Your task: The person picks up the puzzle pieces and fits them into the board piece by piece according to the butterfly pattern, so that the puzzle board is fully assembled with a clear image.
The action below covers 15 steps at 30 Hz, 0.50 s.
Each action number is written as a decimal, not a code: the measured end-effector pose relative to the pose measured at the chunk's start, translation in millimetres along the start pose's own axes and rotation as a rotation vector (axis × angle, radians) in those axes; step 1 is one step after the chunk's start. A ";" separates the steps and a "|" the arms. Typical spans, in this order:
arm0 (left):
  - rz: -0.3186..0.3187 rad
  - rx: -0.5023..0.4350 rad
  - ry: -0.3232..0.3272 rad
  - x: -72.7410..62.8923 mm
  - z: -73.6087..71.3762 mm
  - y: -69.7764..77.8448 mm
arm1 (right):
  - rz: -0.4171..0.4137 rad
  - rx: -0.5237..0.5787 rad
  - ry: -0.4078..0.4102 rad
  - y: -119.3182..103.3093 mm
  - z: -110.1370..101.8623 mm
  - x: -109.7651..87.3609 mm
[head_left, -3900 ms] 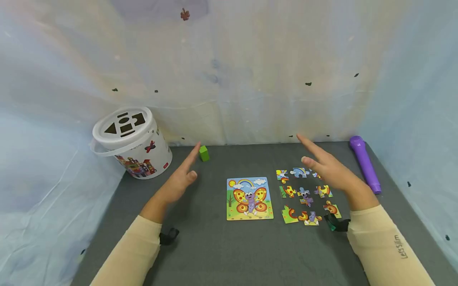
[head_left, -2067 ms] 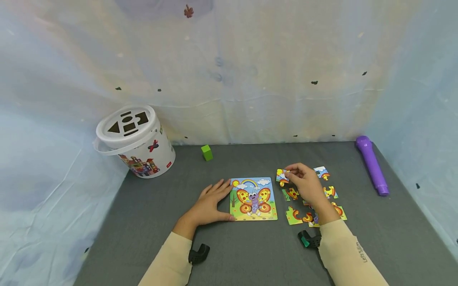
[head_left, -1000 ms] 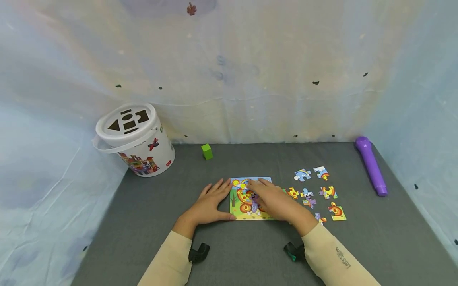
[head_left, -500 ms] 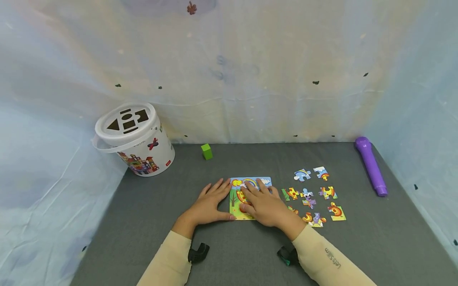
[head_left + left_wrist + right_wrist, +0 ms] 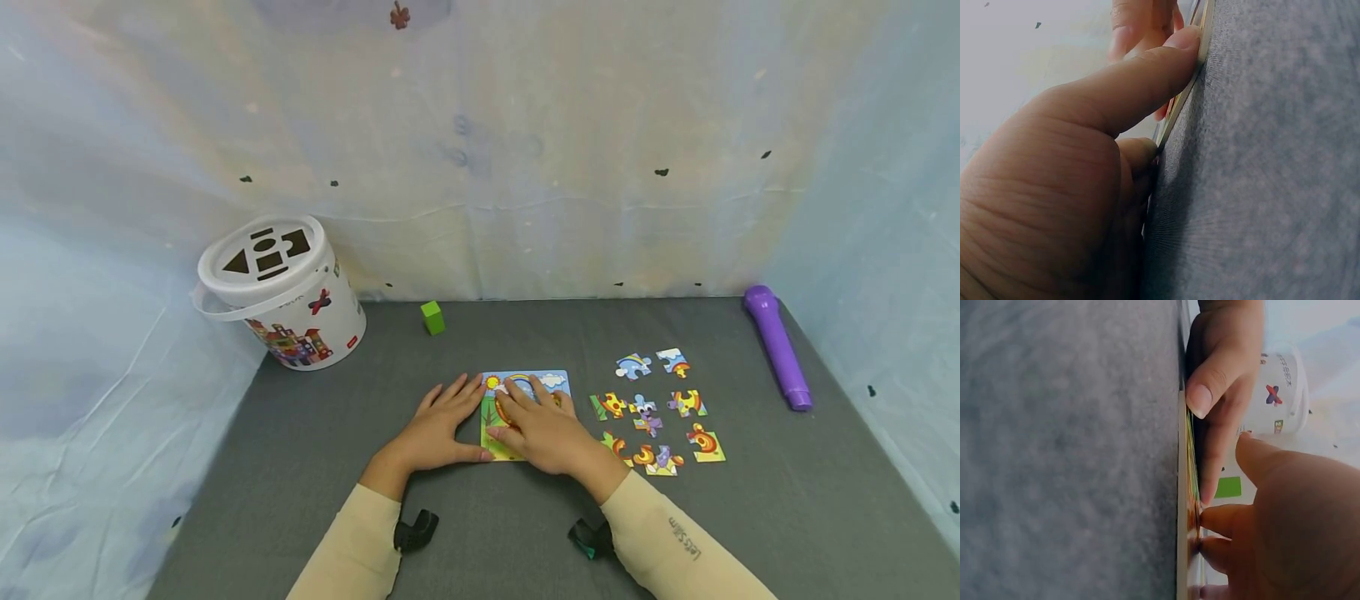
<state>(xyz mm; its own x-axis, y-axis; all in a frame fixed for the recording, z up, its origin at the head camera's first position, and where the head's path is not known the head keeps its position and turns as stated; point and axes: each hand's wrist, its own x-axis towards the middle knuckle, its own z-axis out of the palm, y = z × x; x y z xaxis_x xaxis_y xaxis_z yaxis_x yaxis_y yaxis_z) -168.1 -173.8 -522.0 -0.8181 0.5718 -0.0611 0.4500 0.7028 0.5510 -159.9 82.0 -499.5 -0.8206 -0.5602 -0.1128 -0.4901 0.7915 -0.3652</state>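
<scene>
A butterfly puzzle board (image 5: 555,380) lies flat on the grey table, its middle covered by a hand. My left hand (image 5: 435,435) rests along its left side, fingers spread, with the thumb (image 5: 1147,78) on the board's edge in the left wrist view. Spread over the picture, my right hand (image 5: 551,433) touches it with its fingertips, as the right wrist view also shows. The sun shows at the board's upper left corner. Right of the board lie several loose jigsaw pieces (image 5: 645,417), including a rainbow piece (image 5: 633,367) and a yellow wing piece (image 5: 706,443).
A white lidded bucket (image 5: 300,317) with shape holes stands at the back left. Near it is a green block (image 5: 432,318). A purple microphone-shaped toy (image 5: 780,350) lies along the right side. Pale cloth (image 5: 562,167) hangs behind the table's far edge.
My right hand has gone from the loose pieces to the board with the sun piece, which is gone from the set, then slid slightly left and nearer. My left hand came down beside the board.
</scene>
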 end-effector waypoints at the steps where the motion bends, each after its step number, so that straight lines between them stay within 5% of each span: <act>1: -0.003 0.000 0.000 -0.1 -0.2 0.2 | -0.008 0.035 0.005 2.0 -0.2 -0.1; 15: -0.024 -0.015 0.001 -0.6 -2.3 4.0 | -0.073 0.669 0.289 59.9 -36.0 -17.1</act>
<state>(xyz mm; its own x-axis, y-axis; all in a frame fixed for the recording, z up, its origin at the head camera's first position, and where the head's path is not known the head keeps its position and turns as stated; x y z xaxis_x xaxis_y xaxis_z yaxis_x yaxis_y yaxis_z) -166.6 -172.3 -517.8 -0.8290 0.5544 -0.0733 0.4248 0.7096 0.5622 -185.7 147.8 -486.2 -0.8825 -0.4464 0.1479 -0.3384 0.3843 -0.8590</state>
